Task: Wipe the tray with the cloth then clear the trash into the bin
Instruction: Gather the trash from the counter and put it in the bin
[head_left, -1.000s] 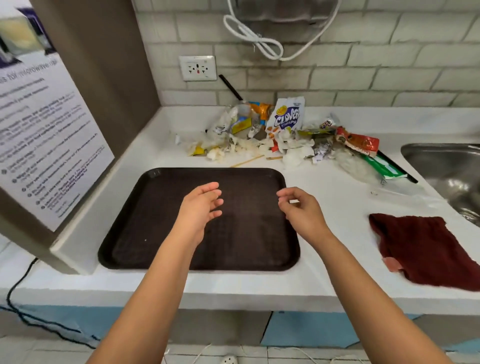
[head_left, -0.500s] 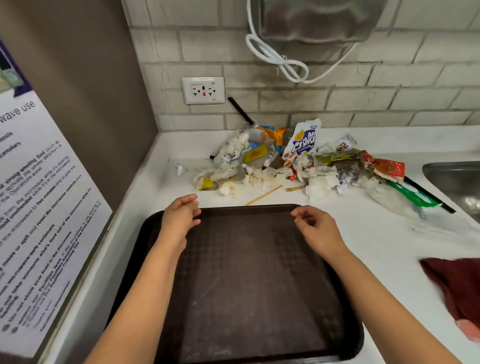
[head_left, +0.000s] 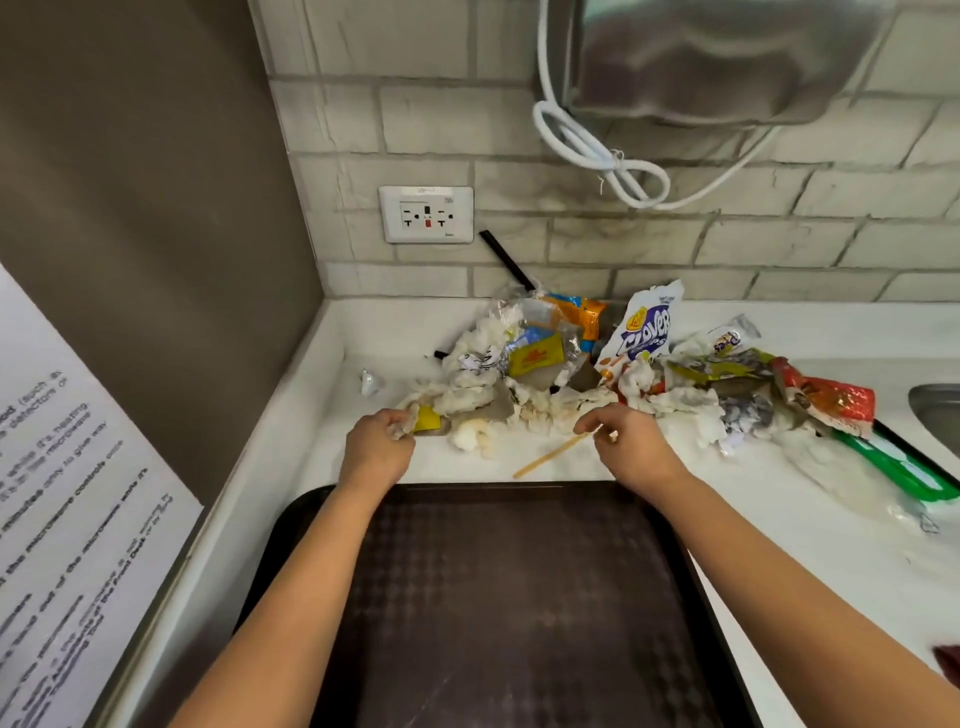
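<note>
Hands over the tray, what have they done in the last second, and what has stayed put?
Both hands reached forward off the tray to the trash. The left hand now grips a crumpled tissue; the right hand pinches the wooden stick. Tray and the other trash lie as before.

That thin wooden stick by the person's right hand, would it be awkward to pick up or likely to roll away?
The thin wooden stick looks flat and straight, so it probably stays stiff and slides rather than rolls. It seems very light. Lying flush on the white counter, it may need pinching at one end, as the right hand seems to do.
</note>
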